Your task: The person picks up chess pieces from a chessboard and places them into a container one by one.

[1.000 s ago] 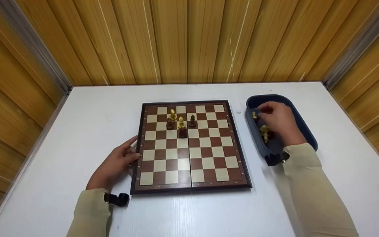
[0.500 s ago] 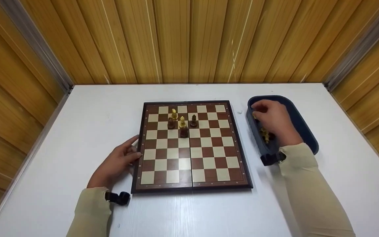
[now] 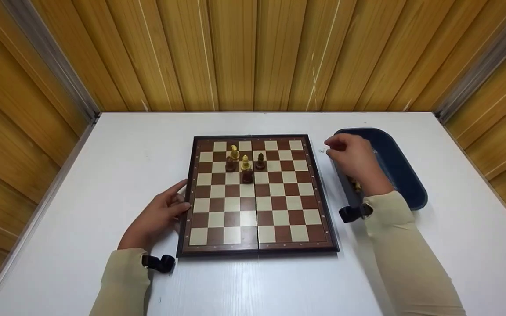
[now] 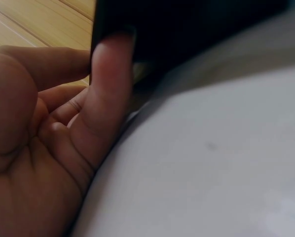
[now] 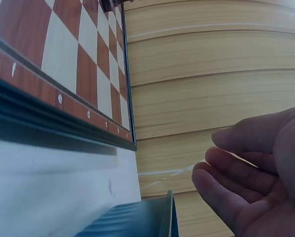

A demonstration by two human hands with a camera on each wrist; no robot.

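My left hand (image 3: 158,215) rests at the left edge of the chessboard (image 3: 275,247), thumb and forefinger touching the rim. In the left wrist view the thumb (image 4: 110,74) overlaps the board's dark side, other fingers curling behind. My right hand (image 3: 358,162) hangs over the near-left rim of the dark blue tray (image 3: 404,166). Its fingers (image 5: 226,192) are loosely bent, and nothing shows between them. Toward the board's far side stand two gold chess pieces (image 3: 245,162) and three dark chess pieces (image 3: 247,175). Under the right hand, gold chess pieces (image 3: 356,186) show in the tray, partly hidden.
Board and tray stand on a white table (image 3: 81,197), the tray to the board's right with a narrow strip of tabletop between. Yellow wood-patterned panels (image 3: 270,52) rise behind and at both sides. Each wrist wears a black camera (image 3: 158,263).
My right hand has come up out of the tray and moved left over its rim toward the board. My left hand stays at the board's edge, and the pieces on the board stand as before.
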